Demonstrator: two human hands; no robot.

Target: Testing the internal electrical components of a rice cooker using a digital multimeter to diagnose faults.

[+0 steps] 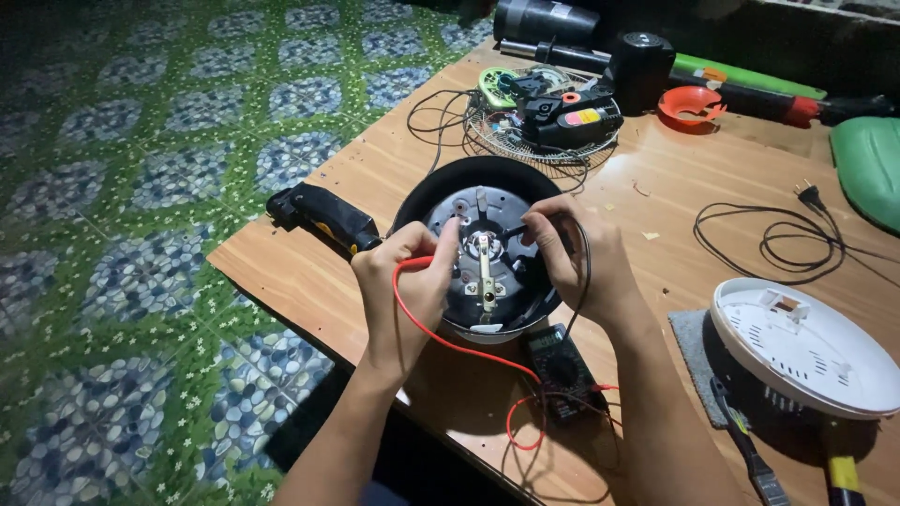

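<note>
A round black appliance (pixel 487 245) lies upside down near the front edge of the wooden table (pixel 656 178), its metal underside and centre bracket facing up. The left hand (pixel 405 281) rests against its left rim, fingers pinched shut around a red probe (pixel 448 245) whose tip touches the metal plate; the red wire (pixel 422 323) loops down from it. The right hand (pixel 581 253) sits over the right rim, fingers closed on a black probe (pixel 514 230) aimed at the centre, with the black wire (pixel 585 272) running down beside the wrist. Both wires lead to a dark meter (pixel 561 370) lying just below the appliance. A white round cover (pixel 806 342) rests to the right, and a black-handled tool (pixel 323 217) lies to the left.
</note>
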